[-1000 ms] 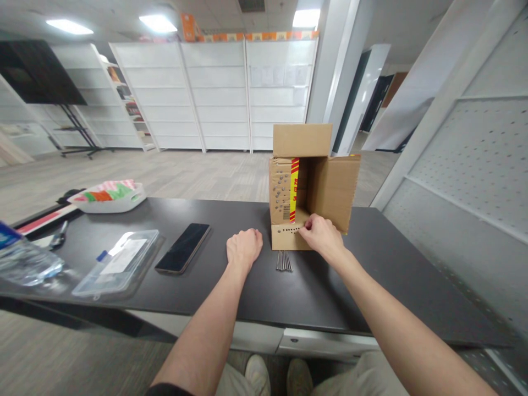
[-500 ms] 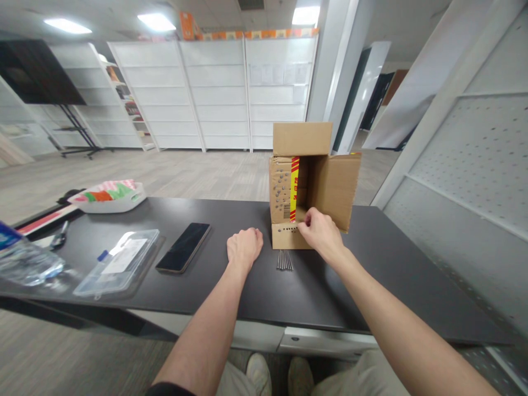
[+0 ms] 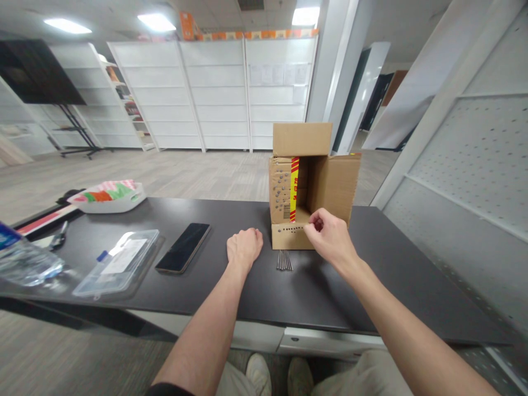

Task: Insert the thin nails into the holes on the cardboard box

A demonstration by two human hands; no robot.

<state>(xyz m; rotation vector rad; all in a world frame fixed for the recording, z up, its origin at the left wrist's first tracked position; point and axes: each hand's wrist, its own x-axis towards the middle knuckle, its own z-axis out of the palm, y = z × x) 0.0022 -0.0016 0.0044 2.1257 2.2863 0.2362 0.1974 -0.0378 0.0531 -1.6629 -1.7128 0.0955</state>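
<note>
An open cardboard box [image 3: 319, 190] stands on its side, its opening facing me. Its front lower flap [image 3: 284, 240] carries a row of small dark holes, and round metal heads dot its left flap [image 3: 280, 187]. Just in front of the lower flap lie several thin metal nails or screws [image 3: 284, 260], side by side on the table. My right hand [image 3: 332, 236] hovers at the flap's right end, thumb and fingers curled into a pinch; anything between them is too small to make out. My left hand [image 3: 244, 247] rests as a fist on the table, left of the box.
Left of my left hand lie a black phone [image 3: 183, 247] and a clear plastic case [image 3: 117, 264]. Farther left are a water bottle [image 3: 28, 258] and a white basket [image 3: 109, 204] with colourful contents. The dark tabletop [image 3: 412, 286] ends near my body.
My right hand has moved a little right and toward me, off the lower flap's holes, showing more of the flap. My left hand has stayed still.
</note>
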